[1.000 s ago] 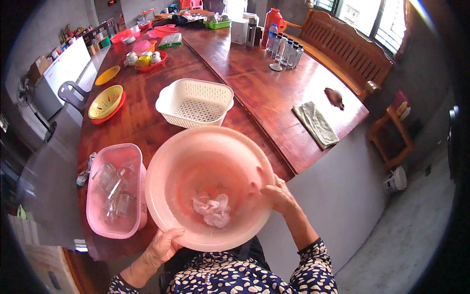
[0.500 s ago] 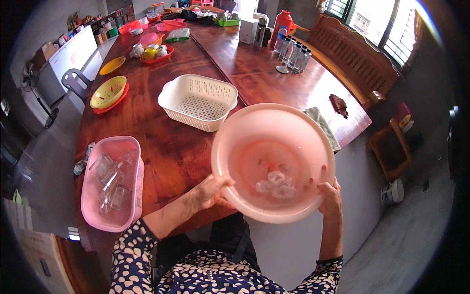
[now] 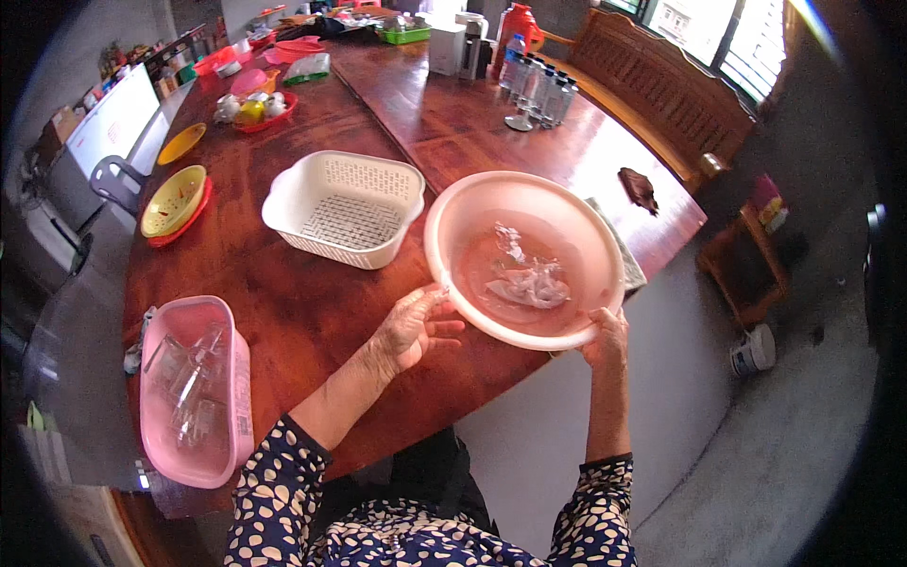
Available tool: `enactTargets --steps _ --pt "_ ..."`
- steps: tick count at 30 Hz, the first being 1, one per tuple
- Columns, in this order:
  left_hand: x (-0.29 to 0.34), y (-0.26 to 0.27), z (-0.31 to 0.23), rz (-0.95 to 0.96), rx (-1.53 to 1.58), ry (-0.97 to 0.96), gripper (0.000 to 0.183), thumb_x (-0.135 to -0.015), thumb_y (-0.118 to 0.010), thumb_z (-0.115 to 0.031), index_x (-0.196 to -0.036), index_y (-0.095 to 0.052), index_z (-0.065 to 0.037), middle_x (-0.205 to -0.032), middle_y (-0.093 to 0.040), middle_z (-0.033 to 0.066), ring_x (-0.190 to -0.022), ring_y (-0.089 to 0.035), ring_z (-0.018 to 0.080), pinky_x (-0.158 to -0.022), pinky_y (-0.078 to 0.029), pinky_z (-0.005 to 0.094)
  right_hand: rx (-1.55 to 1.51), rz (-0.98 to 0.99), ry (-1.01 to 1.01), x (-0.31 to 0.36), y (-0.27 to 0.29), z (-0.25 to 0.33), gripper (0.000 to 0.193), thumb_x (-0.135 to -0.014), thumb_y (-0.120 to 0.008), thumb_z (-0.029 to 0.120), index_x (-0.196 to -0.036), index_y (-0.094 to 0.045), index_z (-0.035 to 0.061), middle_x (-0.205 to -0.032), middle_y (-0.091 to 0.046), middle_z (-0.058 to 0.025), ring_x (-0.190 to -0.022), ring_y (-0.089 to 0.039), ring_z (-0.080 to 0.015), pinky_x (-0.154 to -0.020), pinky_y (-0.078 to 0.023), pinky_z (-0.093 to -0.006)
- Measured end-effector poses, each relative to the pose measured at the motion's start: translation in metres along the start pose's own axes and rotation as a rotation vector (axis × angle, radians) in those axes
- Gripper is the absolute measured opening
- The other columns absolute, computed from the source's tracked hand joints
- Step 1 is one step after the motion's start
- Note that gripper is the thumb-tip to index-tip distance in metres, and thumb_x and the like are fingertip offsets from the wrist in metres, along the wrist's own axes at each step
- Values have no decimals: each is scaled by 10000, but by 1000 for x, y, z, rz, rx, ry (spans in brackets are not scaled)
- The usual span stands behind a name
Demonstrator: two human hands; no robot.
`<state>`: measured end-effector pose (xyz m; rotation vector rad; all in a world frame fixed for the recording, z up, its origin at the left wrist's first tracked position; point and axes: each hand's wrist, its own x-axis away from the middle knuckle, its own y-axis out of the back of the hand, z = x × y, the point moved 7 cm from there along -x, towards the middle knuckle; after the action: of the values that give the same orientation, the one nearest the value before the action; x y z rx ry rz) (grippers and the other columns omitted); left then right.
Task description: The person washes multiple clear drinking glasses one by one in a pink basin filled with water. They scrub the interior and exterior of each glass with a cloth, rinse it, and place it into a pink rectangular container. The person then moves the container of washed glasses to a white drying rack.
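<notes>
A wide pale-pink basin (image 3: 588,231) is at the table's front right edge, with water and a crumpled whitish translucent piece (image 3: 531,288) in it, cloth or plastic, I cannot tell which. My right hand (image 3: 606,335) grips the basin's near right rim. Beside the near left rim, my left hand (image 3: 413,326) has its fingers spread, the thumb close to or touching the rim. Left of the basin stands a cream perforated basket (image 3: 345,248) with nothing in it. A pink tub (image 3: 241,387) at the near left holds several clear glass pieces (image 3: 194,378).
Farther left are a yellow colander (image 3: 175,213) on a red plate and an orange plate (image 3: 182,143). Several dark-capped clear bottles (image 3: 548,90) stand at the back right, near a red flask (image 3: 515,38). A brown cloth (image 3: 639,190) lies near the right edge; a wooden bench (image 3: 652,76) stands beyond.
The basin has moved away from me and levelled out, its water sloshing. My left hand has loosened from the rim and spread its fingers; the right still grips. The whole view has shifted slightly.
</notes>
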<state>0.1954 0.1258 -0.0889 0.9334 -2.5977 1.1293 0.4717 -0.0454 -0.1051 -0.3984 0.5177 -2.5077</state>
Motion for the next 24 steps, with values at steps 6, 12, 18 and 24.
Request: enactTargets --steps 6,12,18,24 --pt "41 37 -15 -271 -85 31 305 -864 -635 -235 -1116 -500 -127 -1013 -597 76 -847 -614 203 -672 -534 373 -24 88 146 -68 -9 -8 389 -677 -494 -79 -1059 -479 -7 -914 -566 -111 -756 -592 -216 -682 -531 -332" --pt "102 50 -13 -258 -241 100 348 -875 -627 -257 -1151 -507 -82 -1034 -594 57 -851 -599 145 -665 -510 297 418 341 435 -134 -14 -29 214 -749 -594 66 -934 -512 -4 -870 -559 -111 -726 -592 -283 -593 -530 -454" --pt "159 62 -18 -199 -564 -38 300 -910 -584 -253 -1117 -524 -44 -968 -572 31 -876 -551 124 -723 -490 275 9 129 5 -146 -44 -29 318 -829 -634 224 -1035 -520 10 -952 -569 -176 -837 -592 -374 -701 -549 -544" --pt "213 73 -20 -307 -868 -307 248 -889 -612 -173 -1069 -530 -24 -972 -575 90 -919 -577 185 -827 -479 318 1272 -742 1230 -18 -112 41 478 -936 -503 371 -1244 -494 5 -1159 -554 -224 -1006 -565 -357 -820 -486 -446"
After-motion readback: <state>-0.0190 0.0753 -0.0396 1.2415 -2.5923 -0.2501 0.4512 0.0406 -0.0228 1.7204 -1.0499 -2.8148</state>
